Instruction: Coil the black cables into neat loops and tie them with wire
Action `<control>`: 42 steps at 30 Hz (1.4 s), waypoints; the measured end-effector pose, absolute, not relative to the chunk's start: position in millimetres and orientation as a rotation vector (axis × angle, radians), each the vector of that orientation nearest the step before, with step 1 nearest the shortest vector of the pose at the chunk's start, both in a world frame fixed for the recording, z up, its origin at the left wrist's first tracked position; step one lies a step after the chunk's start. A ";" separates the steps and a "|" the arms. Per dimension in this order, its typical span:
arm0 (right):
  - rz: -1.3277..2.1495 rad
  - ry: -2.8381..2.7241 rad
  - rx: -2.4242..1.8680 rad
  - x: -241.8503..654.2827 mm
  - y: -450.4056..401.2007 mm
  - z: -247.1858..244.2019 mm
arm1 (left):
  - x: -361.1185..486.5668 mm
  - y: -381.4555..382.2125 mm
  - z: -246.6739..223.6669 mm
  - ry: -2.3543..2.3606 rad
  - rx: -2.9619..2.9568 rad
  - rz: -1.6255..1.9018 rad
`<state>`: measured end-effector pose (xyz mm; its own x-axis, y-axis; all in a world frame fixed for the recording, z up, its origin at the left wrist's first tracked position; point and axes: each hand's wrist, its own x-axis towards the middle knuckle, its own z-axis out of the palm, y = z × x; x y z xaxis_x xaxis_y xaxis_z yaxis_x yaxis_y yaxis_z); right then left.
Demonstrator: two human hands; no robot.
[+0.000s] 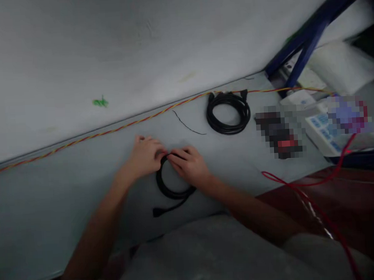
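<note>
Left hand (148, 156): fingertips pinching the far edge of the black cable coil (174, 196)
Right hand (188, 165): pinching it just beside
Coil: on the grey table (53, 222), connector (159, 212) on the near side
Cable feel: likely light, springy, sturdy; best gripped across all loops

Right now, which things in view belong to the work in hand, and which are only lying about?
In the work:
near black coil, left hand and right hand at its top
perhaps far black coil and thin black strand

Lying about, it seems:
red-yellow twisted wire
red cord
white-and-blue device
</note>
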<state>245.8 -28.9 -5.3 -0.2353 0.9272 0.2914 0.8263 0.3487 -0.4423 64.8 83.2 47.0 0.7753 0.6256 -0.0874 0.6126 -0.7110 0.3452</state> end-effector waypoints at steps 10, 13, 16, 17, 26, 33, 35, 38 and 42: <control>0.356 -2.045 -1.533 245.8 -28.5 -9.6 | 57.0 57.7 45.8 0.975 2.743 0.185; 0.378 -1.993 -1.526 245.6 -27.6 -13.8 | 56.7 51.5 42.6 0.960 2.802 0.237; 0.410 -1.899 -1.609 245.1 -26.2 -15.3 | 56.2 45.2 38.6 0.948 2.853 0.344; 0.425 -1.864 -1.649 245.0 -25.7 -14.9 | 56.2 43.2 37.3 0.951 2.865 0.379; 0.522 -1.762 -1.735 245.1 -23.1 -10.5 | 62.2 27.6 40.0 0.848 3.142 0.338; 0.571 -1.795 -1.628 252.3 -16.9 -12.2 | 64.1 25.2 34.8 0.841 3.216 0.357; 0.582 -1.812 -1.569 254.7 -18.1 -8.0 | 62.5 27.3 29.5 0.901 3.150 0.452; 0.551 -1.832 -1.437 257.5 -30.3 1.8 | 59.5 29.7 22.6 0.984 2.996 0.542; 0.567 -1.883 -1.246 266.1 -61.5 11.4 | 57.9 29.6 20.1 1.134 2.769 0.575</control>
